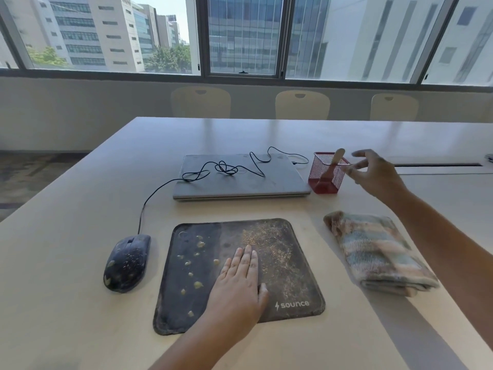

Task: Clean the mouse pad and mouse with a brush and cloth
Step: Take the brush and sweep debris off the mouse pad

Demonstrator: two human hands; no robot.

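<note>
Table (80,303): carries all items. Laptop (240,177): closed, far centre, mouse cable across its lid. Pad (290,265): near centre, soiled with crumbs and blobs. Cloth (378,252): folded, right of pad. Mouse (126,263): left of pad, dirty. Left hand (240,284): flat on pad, fingers straight. Right hand (373,172): fingers spread, holding nothing, beside red holder (326,180) containing the brush (336,157).

Bright daylight from the windows (245,36), blurred right hand (373,172), wide-angle edge curvature.
</note>
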